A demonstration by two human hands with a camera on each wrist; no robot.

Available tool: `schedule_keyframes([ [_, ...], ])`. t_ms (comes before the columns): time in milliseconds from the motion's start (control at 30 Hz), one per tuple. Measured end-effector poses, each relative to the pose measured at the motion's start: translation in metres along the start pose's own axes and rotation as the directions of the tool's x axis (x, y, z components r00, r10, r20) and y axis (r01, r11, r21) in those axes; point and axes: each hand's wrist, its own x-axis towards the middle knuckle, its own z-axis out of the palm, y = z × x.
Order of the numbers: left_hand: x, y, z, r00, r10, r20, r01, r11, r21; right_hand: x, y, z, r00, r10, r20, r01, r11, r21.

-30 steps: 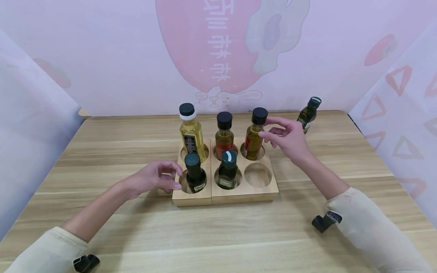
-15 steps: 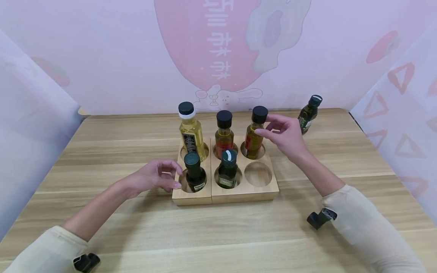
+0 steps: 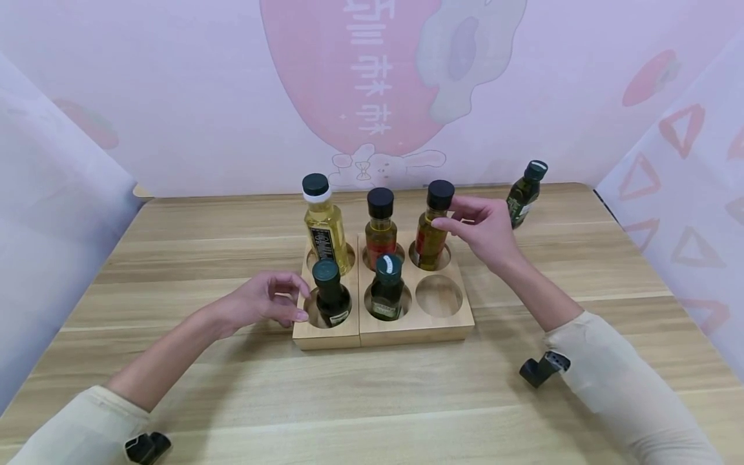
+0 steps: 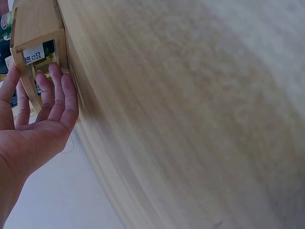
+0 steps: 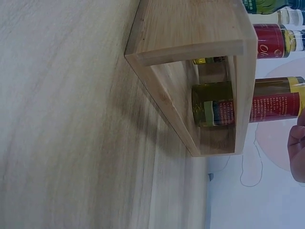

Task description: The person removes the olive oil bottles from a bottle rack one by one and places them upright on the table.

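Note:
At the back right of a wooden bottle rack (image 3: pixel 418 332), my right hand (image 3: pixel 487 234) pinches an oil bottle (image 3: pixel 430 240) near its neck, between thumb and fingers. That bottle stands in its hole; its red label and lower end show through the rack's open side in the right wrist view. My left hand (image 3: pixel 264 302) touches the rack's left end with loosely bent fingers, seen against the open side in the left wrist view. Nearest to it is a dark green-capped bottle (image 3: pixel 331 294) in the front left hole.
Also in the rack stand a tall pale-oil bottle (image 3: pixel 327 226), a red-labelled oil bottle (image 3: pixel 380 239) and a dark green bottle (image 3: pixel 387 290). The front right hole (image 3: pixel 438 297) holds no bottle. Another dark green bottle (image 3: pixel 523 197) stands behind my right hand.
My right thumb has drawn in slightly across the oil bottle's neck, and the right forearm has shifted a little left. My left hand and the bottles stay in place.

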Motion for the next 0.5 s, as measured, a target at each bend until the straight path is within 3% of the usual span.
schedule_keyframes([
  [500,0.0006,-0.0012,-0.0009,1.0,0.009,-0.001,-0.009,1.0,0.003,-0.0006,0.0,0.001,1.0,0.006,-0.029,-0.004,0.999,0.035],
])
